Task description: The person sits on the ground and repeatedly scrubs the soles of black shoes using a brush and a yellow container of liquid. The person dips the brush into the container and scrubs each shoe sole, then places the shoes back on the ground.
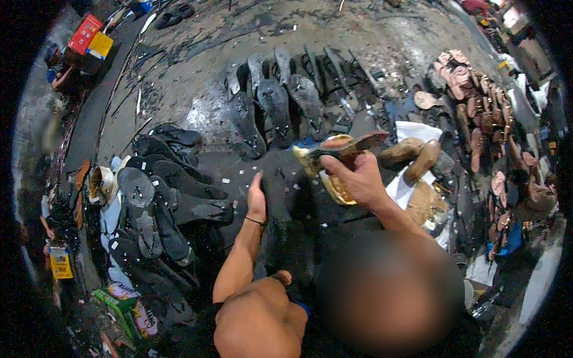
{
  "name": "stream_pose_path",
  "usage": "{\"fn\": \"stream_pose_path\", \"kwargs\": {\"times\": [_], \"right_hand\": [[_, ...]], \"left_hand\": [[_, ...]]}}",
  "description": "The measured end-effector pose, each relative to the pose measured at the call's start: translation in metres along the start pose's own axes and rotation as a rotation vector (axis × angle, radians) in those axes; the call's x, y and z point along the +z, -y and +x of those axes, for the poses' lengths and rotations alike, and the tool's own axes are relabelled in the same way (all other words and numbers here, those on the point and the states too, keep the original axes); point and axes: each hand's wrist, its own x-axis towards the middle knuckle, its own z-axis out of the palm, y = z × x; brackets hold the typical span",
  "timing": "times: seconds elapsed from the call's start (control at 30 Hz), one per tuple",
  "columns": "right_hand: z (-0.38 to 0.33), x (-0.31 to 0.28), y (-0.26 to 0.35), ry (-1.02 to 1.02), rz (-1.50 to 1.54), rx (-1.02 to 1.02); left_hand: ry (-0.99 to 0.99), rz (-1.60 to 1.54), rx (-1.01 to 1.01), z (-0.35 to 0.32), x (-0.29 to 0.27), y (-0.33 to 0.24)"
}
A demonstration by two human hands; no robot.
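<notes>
My right hand [361, 179] grips a dark flat piece [364, 142] with a reddish far end, thumb laid along it. At its left end is a pale yellowish part [307, 158]; I cannot make out its kind. Just below the fingers shows a yellow, glossy-edged object [337, 188], partly hidden by the hand. My left hand [256, 200] is held edge-on over the dark work surface [286, 185], fingers stretched out and nothing in them. To its left lies a pile of black sandal soles [158, 194]. Several more black soles [274, 107] stand in rows ahead.
Brown shoe lasts [422, 162] lie on white sheets right of my right hand. Many pinkish sandals [477, 107] are heaped at far right. A green package [125, 310] lies lower left. Another person's arm [61, 77] shows at upper left near a red box [86, 34].
</notes>
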Motion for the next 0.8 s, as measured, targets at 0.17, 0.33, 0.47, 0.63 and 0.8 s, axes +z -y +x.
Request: {"fn": "stream_pose_path", "kwargs": {"times": [0.17,0.33,0.47,0.63,0.8], "right_hand": [[0.009,0.079,0.009,0.119,-0.074,-0.423],[0.056,0.044,0.009,-0.163,-0.392,-0.491],[0.040,0.031,0.029,-0.108,-0.182,-0.393],[-0.020,0.064,0.016,0.272,-0.047,-0.477],[0.072,0.024,0.026,-0.098,-0.414,-0.329]], "left_hand": [[0.669,-0.476,0.027,-0.008,-0.031,-0.035],[0.381,-0.428,-0.025,-0.032,-0.012,-0.014],[0.206,-0.297,0.175,-0.060,0.010,-0.050],[0.432,-0.340,0.190,-0.049,-0.004,-0.046],[0.101,-0.215,0.096,-0.078,0.036,-0.057]]}}
